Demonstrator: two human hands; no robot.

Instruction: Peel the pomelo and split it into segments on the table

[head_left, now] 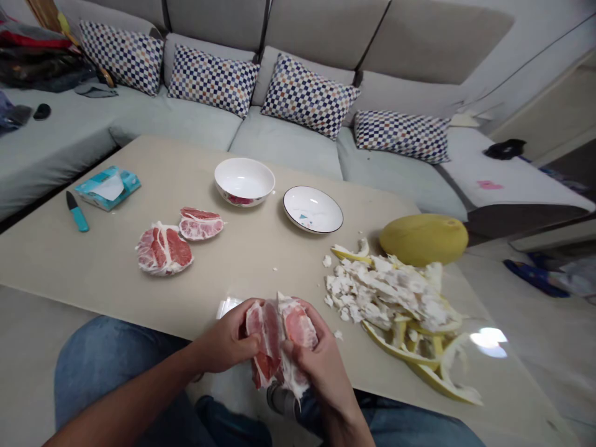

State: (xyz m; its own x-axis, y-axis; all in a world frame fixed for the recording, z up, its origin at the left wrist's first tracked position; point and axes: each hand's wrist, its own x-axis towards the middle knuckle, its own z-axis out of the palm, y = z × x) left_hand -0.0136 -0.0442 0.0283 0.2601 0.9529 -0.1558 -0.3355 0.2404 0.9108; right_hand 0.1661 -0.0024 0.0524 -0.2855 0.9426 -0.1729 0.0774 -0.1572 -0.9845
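Over the near edge of the table, both hands grip a chunk of peeled red pomelo (267, 335). My left hand (228, 338) is closed on its left side, thumb pressed on the segments. Around the right side, with white pith and membrane showing, my right hand (321, 360) is closed. A gap runs down the middle between the two sides; whether they are fully apart I cannot tell. Two more pieces of peeled pomelo rest on the table to the left: a larger one (165, 249) and a smaller one (201, 225).
Beyond the hands stand a white bowl (244, 180) and a white plate (313, 208). On the right lie a whole yellow pomelo (423, 239), a heap of white pith (386, 288) and yellow peel (447, 382). A turquoise-handled knife (77, 214) lies left, beside a tissue pack (107, 187).
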